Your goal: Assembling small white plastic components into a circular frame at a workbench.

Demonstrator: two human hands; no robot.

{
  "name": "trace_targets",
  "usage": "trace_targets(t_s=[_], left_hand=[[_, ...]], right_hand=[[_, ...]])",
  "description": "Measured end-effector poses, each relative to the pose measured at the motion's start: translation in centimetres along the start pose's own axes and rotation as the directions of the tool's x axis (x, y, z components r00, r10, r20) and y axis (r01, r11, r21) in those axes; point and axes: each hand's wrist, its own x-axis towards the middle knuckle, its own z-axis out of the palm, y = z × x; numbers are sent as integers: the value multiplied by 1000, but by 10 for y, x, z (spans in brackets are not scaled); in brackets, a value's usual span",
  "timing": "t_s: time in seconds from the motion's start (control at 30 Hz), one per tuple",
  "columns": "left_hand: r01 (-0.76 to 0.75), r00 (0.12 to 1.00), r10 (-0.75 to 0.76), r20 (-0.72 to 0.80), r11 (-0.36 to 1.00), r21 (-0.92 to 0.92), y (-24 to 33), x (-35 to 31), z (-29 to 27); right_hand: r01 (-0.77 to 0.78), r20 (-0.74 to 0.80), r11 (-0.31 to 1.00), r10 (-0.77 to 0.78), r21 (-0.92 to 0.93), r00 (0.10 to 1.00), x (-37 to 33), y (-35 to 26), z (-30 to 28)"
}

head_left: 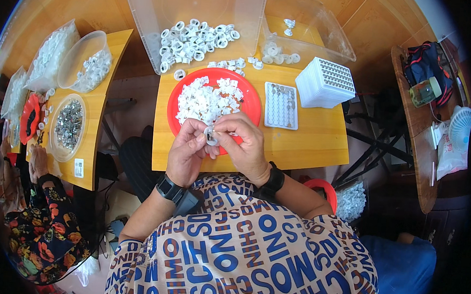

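Both hands meet over the near edge of a red plate [257,102]. Between them is a small round white plastic part [212,137] with a dark middle. My left hand [185,153] pinches it from the left, its fingers curled. My right hand [246,147] grips its other side with thumb and forefinger. Heaped on the plate are many small white plastic pieces [203,101]. Just right of the plate lies a shallow white tray [280,123] with rows of small parts, beside a stack of white trays [320,87] topped with dark-and-silver pieces.
Behind the plate, a clear bin [201,7] holds round white parts [196,41]; another clear box [328,39] stands right of it. At a left table, a co-worker's hand [39,162] is near a tub of metal parts [68,128]. A red-rimmed bucket [324,190] is low at right.
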Motion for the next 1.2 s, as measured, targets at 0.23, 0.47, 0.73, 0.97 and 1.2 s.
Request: trace_targets(t_s=[0.23,0.47,0.73,0.97,1.2], left_hand=[[5,999,-4,-37,1000,23,0,0,-1],[-15,999,20,-43,994,105,-1,-1,-1],[-53,997,62,-35,976,212,-1,-3,-1],[-75,997,75,7,966,246,-4,-3,-2],[-14,999,20,-39,988,152,-4,-1,2]], right_hand=[[44,58,991,-37,-123,998,1,1,-3],[-142,108,988,135,67,985,0,3,-5],[-348,198,859,293,374,936,-2,6,-5],[-489,288,729,395,479,872,0,9,-11],[-351,135,880,325,318,936,-3,10,-6]])
